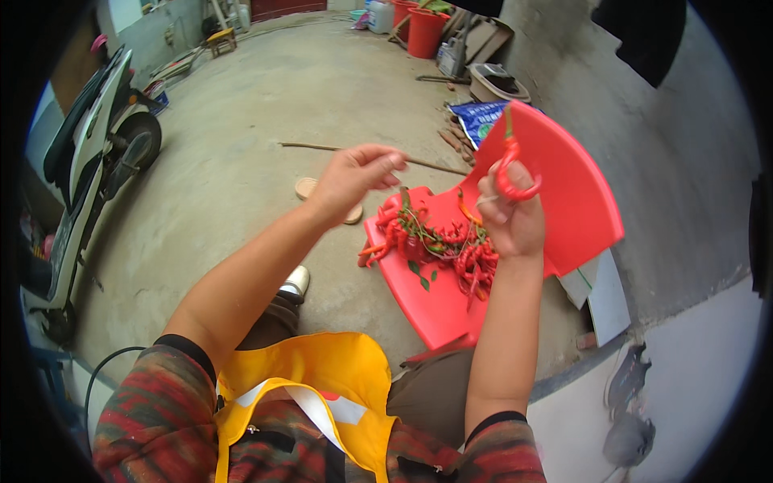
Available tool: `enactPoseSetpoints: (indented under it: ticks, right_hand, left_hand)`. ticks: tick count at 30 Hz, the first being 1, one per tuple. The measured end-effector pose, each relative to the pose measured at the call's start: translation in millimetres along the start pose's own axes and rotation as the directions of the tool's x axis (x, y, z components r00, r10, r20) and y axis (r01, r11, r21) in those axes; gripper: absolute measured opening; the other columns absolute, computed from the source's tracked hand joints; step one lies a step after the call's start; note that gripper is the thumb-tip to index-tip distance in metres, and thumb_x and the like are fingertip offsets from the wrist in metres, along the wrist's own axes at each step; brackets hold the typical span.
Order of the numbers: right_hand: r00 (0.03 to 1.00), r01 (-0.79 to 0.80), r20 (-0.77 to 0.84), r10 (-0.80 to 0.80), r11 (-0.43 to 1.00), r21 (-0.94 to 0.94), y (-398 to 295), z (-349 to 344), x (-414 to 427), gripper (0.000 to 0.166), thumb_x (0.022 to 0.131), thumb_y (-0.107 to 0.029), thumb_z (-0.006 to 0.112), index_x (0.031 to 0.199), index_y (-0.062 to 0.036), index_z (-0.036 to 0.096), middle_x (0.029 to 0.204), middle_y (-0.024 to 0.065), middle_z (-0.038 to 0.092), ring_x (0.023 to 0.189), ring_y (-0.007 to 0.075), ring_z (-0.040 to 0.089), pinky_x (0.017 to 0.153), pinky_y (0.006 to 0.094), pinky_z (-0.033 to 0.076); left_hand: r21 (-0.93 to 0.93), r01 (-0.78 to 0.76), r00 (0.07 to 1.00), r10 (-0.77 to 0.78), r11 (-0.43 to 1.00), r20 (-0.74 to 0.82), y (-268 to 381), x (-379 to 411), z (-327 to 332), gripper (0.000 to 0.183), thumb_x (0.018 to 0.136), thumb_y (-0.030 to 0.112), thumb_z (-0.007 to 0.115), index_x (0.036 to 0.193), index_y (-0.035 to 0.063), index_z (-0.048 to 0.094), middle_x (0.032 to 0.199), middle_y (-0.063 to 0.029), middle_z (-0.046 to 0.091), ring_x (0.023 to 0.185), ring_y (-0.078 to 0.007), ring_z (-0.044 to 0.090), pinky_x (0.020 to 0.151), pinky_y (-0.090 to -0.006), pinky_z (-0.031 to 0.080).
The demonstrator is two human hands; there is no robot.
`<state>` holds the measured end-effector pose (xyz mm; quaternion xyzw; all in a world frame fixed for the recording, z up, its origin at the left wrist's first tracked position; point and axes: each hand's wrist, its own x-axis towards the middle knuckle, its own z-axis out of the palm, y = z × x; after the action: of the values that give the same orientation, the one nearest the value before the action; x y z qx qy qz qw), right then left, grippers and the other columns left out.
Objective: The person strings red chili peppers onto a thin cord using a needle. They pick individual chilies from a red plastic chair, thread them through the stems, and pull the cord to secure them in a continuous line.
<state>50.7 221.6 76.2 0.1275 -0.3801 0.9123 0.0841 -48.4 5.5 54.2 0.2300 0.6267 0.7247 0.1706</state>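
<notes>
Raised over a red plastic chair (574,199), my right hand (513,214) grips a curled red chili pepper (510,175) whose green stem points up. My left hand (362,178) is held to the left of it, over the floor, with thumb and fingertips near each other; whether something thin is between them cannot be told. On the chair's seat lies a strung heap of red chili peppers (477,259) with green stems, and an orange chili pepper (468,208) sticks up from it. A few green leaves (418,275) lie on the seat by the heap.
A long thin stick (314,145) lies on the concrete floor beyond the hands, near a pair of sandals (306,188). A motor scooter (90,169) stands at the left. Behind the chair are a blue bag (477,118), root vegetables (454,140) and red buckets (426,33).
</notes>
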Motion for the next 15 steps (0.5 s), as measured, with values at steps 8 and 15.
enactPoseSetpoints:
  ticks: [8, 15]
  right_hand:
    - [0.968, -0.248, -0.149, 0.202, 0.863, -0.441, 45.5, 23.7, 9.5, 0.011, 0.085, -0.012, 0.063, 0.085, -0.0031, 0.058, 0.066, -0.0017, 0.056, 0.047, 0.0014, 0.041, 0.041, 0.0156, 0.030]
    - [0.941, -0.334, -0.174, 0.289, 0.724, -0.604, 54.4, 32.5, 8.5, 0.009, 0.083, -0.010, 0.064, 0.084, -0.0032, 0.058, 0.064, -0.0033, 0.055, 0.047, 0.0009, 0.041, 0.041, 0.0157, 0.030]
  left_hand:
    - [-0.270, 0.182, 0.979, -0.149, 0.946, 0.136, 14.0, -18.2, 9.2, 0.035, 0.093, 0.026, 0.054, 0.119, 0.0035, 0.055, 0.111, -0.0056, 0.061, 0.100, -0.0126, 0.057, 0.088, -0.0303, 0.045]
    - [-0.301, 0.216, 0.976, -0.192, 0.929, 0.106, 4.1, -15.7, 1.5, 0.027, 0.089, 0.023, 0.060, 0.109, 0.0053, 0.058, 0.103, -0.0050, 0.062, 0.097, -0.0131, 0.058, 0.087, -0.0313, 0.046]
